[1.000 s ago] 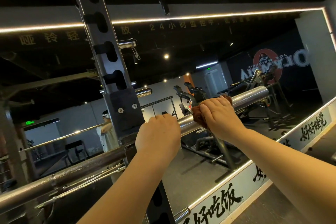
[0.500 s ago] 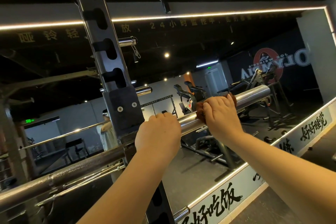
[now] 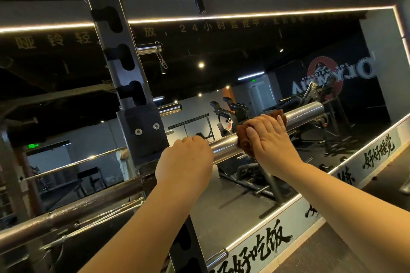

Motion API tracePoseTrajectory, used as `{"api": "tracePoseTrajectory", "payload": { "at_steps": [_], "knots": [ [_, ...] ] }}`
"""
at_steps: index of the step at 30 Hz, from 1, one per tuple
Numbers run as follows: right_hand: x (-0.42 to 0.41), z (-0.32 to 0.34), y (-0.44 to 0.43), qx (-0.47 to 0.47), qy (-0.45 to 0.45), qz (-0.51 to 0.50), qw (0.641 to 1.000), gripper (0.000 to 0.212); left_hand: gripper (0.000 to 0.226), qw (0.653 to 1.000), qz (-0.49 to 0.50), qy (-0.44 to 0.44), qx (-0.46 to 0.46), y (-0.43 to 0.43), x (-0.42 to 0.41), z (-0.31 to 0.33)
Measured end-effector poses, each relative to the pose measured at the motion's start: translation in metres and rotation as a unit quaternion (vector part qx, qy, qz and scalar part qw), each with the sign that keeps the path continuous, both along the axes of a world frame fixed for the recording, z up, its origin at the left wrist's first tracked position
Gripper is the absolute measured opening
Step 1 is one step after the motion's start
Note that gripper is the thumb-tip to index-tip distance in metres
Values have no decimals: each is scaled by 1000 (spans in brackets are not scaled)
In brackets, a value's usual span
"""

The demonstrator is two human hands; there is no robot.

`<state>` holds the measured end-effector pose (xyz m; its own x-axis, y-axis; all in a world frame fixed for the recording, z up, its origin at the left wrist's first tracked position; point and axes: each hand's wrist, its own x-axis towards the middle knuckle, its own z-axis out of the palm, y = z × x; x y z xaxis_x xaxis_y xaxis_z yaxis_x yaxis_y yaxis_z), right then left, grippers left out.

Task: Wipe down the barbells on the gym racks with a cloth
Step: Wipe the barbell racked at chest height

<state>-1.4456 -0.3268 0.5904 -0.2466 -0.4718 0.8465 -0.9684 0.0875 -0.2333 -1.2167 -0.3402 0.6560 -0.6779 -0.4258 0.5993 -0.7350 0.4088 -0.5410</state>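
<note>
The right grip [image 3: 269,139] clasps a soft rust-brown cloth [image 3: 243,139] around the polished steel barbell [image 3: 306,113], at two o'clock from the left grip [image 3: 188,159], which clenches the bar beside the black rack upright [image 3: 144,139]. The bar looks heavy, rigid and slick, so it is best steadied there.

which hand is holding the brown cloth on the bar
The right hand holds the brown cloth on the barbell; the left hand grips the barbell bare, beside the rack upright.
</note>
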Motion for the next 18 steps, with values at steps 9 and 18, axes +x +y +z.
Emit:
{"api": "tracePoseTrajectory", "payload": {
  "at_steps": [9,18],
  "knots": [
    [23,2,6,1,25,98,995,49,34,1000,4,7,3,-6,-4,0],
    [24,13,3,22,-46,-26,998,40,33,1000,11,-14,-9,-8,-6,1]
  ]
}}
